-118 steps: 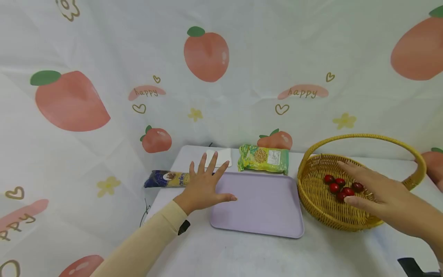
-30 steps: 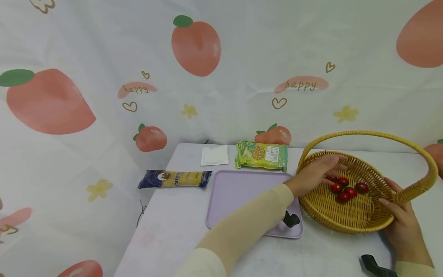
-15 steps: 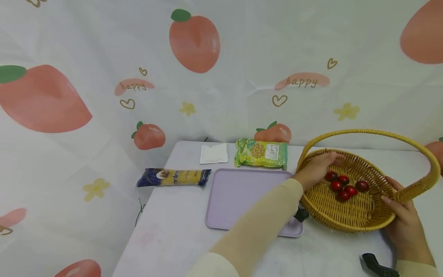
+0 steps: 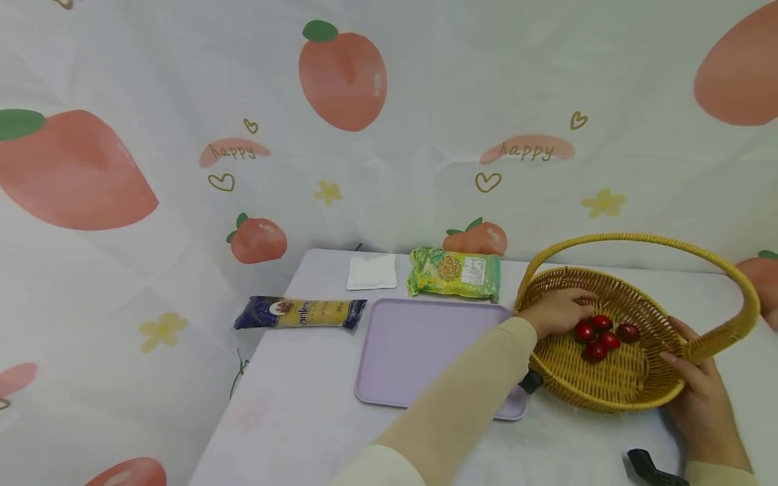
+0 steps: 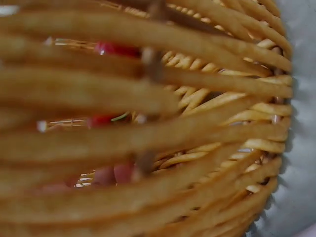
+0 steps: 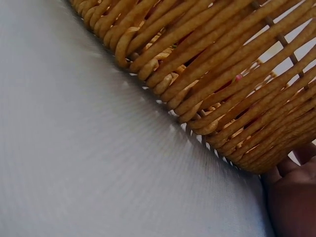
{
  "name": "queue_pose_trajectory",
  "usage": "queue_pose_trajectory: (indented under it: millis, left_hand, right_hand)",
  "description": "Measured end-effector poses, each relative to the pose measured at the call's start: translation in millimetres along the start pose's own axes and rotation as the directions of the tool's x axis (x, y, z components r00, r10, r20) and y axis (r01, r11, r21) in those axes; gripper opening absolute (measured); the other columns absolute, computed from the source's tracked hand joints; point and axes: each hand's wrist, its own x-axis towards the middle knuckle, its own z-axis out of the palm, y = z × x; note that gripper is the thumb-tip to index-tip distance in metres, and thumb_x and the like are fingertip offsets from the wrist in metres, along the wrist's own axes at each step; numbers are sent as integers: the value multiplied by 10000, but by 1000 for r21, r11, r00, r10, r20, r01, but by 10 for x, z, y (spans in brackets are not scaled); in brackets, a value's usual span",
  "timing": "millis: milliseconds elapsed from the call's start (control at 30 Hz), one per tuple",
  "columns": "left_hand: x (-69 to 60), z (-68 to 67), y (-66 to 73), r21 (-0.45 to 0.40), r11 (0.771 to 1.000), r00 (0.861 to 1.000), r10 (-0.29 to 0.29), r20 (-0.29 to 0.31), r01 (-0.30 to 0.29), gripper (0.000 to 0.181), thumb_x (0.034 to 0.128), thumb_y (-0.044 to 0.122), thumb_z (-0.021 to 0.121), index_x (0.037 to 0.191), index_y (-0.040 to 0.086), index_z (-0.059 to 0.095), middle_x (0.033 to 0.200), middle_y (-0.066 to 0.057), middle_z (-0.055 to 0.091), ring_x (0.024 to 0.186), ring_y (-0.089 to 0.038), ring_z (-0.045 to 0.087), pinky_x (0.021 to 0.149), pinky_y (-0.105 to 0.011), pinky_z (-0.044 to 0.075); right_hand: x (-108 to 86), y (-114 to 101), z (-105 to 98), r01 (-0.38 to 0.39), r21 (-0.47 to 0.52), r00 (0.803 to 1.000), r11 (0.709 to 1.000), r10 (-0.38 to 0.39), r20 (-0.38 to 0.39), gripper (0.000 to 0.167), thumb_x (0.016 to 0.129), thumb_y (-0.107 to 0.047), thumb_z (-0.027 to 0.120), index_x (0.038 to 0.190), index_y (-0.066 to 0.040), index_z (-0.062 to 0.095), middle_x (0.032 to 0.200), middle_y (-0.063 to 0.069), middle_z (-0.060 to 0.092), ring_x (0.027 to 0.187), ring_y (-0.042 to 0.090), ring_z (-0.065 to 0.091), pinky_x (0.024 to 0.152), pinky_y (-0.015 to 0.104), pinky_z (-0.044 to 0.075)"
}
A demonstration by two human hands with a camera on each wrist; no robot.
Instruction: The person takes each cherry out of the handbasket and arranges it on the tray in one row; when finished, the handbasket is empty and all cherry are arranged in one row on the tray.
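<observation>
Reaching down into the yellow basket (image 4: 623, 373) with the left hand (image 4: 556, 313), poking its fingers close by the red fruits (image 4: 610, 339), but hiding too much to tell if pinching one. Gripping the basket's other side with the right hand (image 4: 702, 388). Showing a white table (image 4: 292, 405) below the fingers, a purple tray (image 4: 413, 351) near the left ones and a peach-print cloth (image 4: 425, 94) behind them.

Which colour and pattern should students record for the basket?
The basket is golden-yellow and woven, clearest in the head view.
</observation>
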Motion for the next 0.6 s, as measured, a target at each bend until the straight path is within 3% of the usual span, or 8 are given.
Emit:
queue_pose_trajectory:
  millis: [67,133,200,267,400,467,600]
  left_hand:
    - [13,18,-16,47,999,1000,-8,8,8,355,1114,177,631,1439,293,713,1218,134,702,1081,-10,632,876,-216,490]
    - [26,29,-33,79,997,1000,-19,11,18,389,1099,120,632,1442,284,714,1170,122,706,865,-10,608,725,-202,460]
    - [31,31,-36,100,994,999,-37,7,36,417,1081,77,635,1436,278,722,1137,127,717,653,-39,486,601,-219,385]
    - [36,33,-37,128,990,998,-55,4,54,433,1061,58,652,1427,275,732,1097,117,738,558,-91,359,550,-247,322]
    - [23,49,-30,209,976,998,-59,-16,61,432,1001,52,734,1373,268,771,1139,151,741,615,-100,411,614,-225,356]
    - [11,54,-24,256,965,998,-51,-24,55,407,981,70,773,1335,268,792,1188,190,723,734,-61,513,687,-191,397]
    - [-1,54,-15,333,941,998,-48,-27,54,304,981,115,811,1242,270,827,1116,203,732,917,15,616,753,-159,457]
  right_hand:
    - [0,5,5,-4,-36,1000,999,4,-12,635,1069,161,276,1660,-29,409,1589,41,535,1391,119,552,1020,237,510]
    - [2,2,6,-12,-59,1000,998,11,-23,633,1074,154,286,1667,-37,400,1598,36,525,1392,115,548,1013,234,513]
    - [6,-2,4,-20,-69,999,997,18,-27,634,1079,147,292,1675,-44,388,1612,30,509,1397,110,541,1014,232,512]
    - [4,-5,0,-27,-66,999,997,25,-32,636,1081,144,296,1679,-51,383,1620,23,502,1396,105,541,1012,231,512]
    - [-7,-8,-14,-38,-66,998,997,35,-44,641,1080,142,302,1681,-65,389,1628,8,494,1396,96,538,1005,228,515]
    - [-8,-9,-18,-42,-74,998,996,39,-50,639,1082,138,306,1681,-68,391,1630,7,488,1397,95,533,1003,226,515]
    - [0,-10,-19,-48,-89,997,995,43,-56,635,1085,129,317,1684,-71,385,1635,10,469,1399,92,522,1004,221,510]
